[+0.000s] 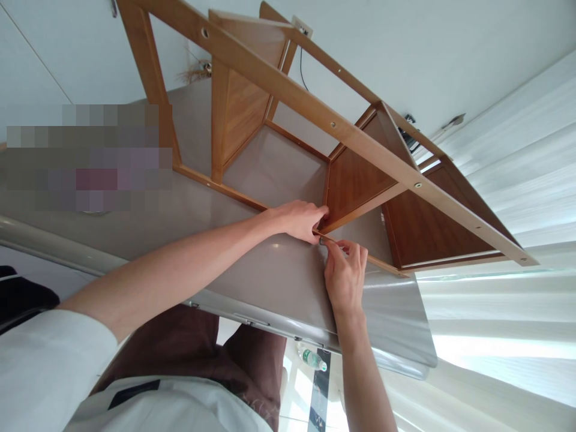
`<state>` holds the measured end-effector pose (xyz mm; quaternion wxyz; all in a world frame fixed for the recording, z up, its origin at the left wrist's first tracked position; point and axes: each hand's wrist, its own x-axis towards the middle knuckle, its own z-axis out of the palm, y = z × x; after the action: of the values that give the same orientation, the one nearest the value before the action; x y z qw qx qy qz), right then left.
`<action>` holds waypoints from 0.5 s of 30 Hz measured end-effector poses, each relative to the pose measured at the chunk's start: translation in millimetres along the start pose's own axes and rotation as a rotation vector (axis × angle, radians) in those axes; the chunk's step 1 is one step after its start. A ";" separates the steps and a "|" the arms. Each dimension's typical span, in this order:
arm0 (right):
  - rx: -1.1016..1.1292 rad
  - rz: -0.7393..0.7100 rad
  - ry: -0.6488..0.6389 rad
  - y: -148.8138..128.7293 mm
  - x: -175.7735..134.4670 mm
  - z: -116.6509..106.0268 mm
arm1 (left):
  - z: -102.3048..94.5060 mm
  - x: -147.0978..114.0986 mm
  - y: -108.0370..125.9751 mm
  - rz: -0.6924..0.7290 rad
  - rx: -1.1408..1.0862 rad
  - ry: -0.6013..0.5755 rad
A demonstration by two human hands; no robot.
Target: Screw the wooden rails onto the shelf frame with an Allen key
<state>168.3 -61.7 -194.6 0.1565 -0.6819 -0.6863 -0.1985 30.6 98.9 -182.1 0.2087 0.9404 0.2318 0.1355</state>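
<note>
A brown wooden shelf frame (270, 81) rests on its side on a grey tabletop (270, 264), with several panels set between its rails. My left hand (301, 219) is closed around the lower rail, close to where a shelf panel (360, 168) joins it. Just to its right, my right hand (346, 270) is pinched at the outer side of the same rail. A tiny dark piece shows at those fingertips, too small and covered to name. Screw holes and fittings dot the upper rail (373, 153).
Left of the frame, a pixelated patch (90, 162) hides what lies on the table. White curtains (508, 312) hang at the right, and a wall socket (302, 26) is behind the frame. A plastic bottle (311, 357) lies on the floor beyond the table's near edge.
</note>
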 end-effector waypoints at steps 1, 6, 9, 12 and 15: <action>-0.013 -0.003 0.003 -0.6 -0.1 0.0 | -0.1 -0.2 0.4 -0.004 0.004 0.000; -0.066 -0.044 0.010 -3.5 -0.8 0.4 | -1.8 -1.0 2.2 -0.006 -0.004 -0.006; -0.047 -0.041 0.018 -3.2 -1.2 0.6 | -3.0 -1.5 2.4 0.003 -0.004 0.000; 0.001 -0.013 0.018 -1.6 -1.4 0.8 | -3.4 -2.1 2.1 0.019 -0.007 0.005; 0.028 -0.005 0.029 -1.0 -1.4 1.3 | -3.4 -2.5 2.1 0.011 -0.009 -0.001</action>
<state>167.4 -62.3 -196.5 0.1754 -0.6749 -0.6886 -0.1989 28.0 97.1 -178.6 0.2124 0.9408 0.2259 0.1370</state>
